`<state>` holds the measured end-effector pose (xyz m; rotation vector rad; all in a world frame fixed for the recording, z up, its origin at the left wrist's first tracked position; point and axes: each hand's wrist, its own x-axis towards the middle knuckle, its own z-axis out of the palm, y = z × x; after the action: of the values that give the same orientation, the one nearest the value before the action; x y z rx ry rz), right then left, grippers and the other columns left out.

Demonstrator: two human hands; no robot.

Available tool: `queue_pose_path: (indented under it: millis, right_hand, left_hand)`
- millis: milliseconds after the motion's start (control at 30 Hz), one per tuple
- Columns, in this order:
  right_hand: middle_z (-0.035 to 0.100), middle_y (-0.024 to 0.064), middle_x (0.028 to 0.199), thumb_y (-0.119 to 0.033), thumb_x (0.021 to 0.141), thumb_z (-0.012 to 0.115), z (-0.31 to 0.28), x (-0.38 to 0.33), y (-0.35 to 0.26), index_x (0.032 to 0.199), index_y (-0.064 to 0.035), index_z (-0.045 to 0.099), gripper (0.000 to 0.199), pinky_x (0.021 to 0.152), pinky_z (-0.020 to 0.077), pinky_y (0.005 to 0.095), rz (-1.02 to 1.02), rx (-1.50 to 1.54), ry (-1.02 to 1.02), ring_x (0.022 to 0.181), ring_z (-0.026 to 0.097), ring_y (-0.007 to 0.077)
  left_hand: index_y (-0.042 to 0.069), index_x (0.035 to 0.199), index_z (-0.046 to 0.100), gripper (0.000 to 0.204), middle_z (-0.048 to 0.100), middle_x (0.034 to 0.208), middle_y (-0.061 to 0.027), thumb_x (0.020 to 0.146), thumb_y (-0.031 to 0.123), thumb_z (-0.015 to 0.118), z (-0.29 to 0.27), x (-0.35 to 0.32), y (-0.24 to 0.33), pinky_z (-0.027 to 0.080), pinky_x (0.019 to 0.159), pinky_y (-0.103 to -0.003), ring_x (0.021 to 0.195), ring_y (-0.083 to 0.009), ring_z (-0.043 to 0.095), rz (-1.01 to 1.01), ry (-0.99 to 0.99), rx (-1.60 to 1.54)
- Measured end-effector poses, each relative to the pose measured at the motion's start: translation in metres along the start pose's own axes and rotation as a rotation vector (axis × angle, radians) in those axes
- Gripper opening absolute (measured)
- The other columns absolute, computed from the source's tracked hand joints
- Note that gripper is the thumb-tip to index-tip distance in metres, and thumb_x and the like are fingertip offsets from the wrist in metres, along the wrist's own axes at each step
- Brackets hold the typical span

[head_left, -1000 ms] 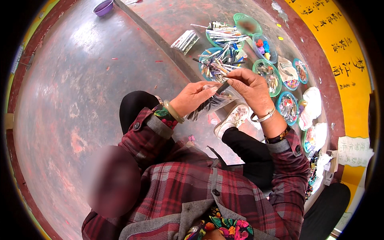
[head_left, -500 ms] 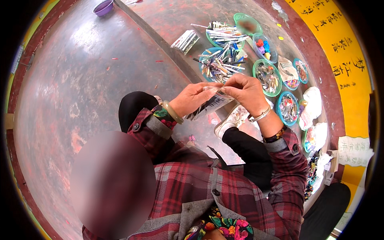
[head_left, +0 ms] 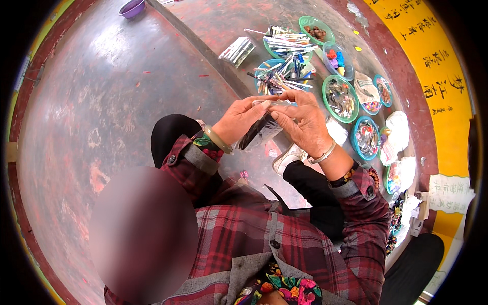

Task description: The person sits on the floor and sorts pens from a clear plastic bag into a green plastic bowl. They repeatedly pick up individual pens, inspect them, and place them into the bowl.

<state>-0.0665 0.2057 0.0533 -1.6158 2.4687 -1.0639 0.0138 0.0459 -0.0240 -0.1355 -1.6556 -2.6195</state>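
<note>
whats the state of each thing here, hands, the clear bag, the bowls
left hand: pinching the bag's top
right hand: pinching the bag's top
clear bag: held up, dark items inside
green bowls: on the floor, filled
purple bowl: on the floor, apart

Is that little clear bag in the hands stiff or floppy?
Probably floppy: the clear bag sags below where the left hand and right hand pinch its top. It looks thin and shiny, so likely light and a bit slippery.
</note>
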Motion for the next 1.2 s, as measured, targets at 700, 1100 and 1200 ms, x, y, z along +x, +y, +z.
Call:
queue_pose_path:
  millis: [700,1100,1200]
  right_hand:
    - [0.05,0.0091,0.126,-0.028,0.064,0.08,0.04,-0.004,0.057,0.131,0.0023,0.039,0.085,0.099,0.035,0.0337,0.339,1.447,-0.264,0.116,0.047,0.0202]
    - [0.058,0.0014,0.114,0.004,0.064,0.076,0.05,-0.004,0.026,0.123,-0.0047,0.049,0.065,0.088,0.0439,0.0271,0.409,1.4,-0.035,0.102,0.054,0.0119]
    - [0.06,0.0015,0.109,0.002,0.064,0.077,0.045,-0.004,0.025,0.121,-0.0039,0.051,0.063,0.087,0.0446,0.0271,0.44,1.338,-0.005,0.098,0.056,0.0116]
  left_hand:
    - [-0.008,0.119,0.048,0.034,0.055,0.118,-0.0145,0.098,0.014,0.033,-0.012,-0.007,0.032,0.04,0.095,-0.032,0.107,-0.0182,0.053,0.2,0.041,-0.184]
    - [-0.007,0.121,0.046,0.035,0.052,0.121,-0.0147,0.092,0.013,0.044,-0.007,-0.004,0.029,0.038,0.098,-0.035,0.111,-0.0205,0.051,0.086,0.008,-0.255]
    - [-0.005,0.122,0.046,0.04,0.055,0.117,-0.0102,0.084,0.004,0.057,-0.006,-0.006,0.033,0.041,0.094,-0.032,0.106,-0.0154,0.053,-0.006,-0.017,-0.136]
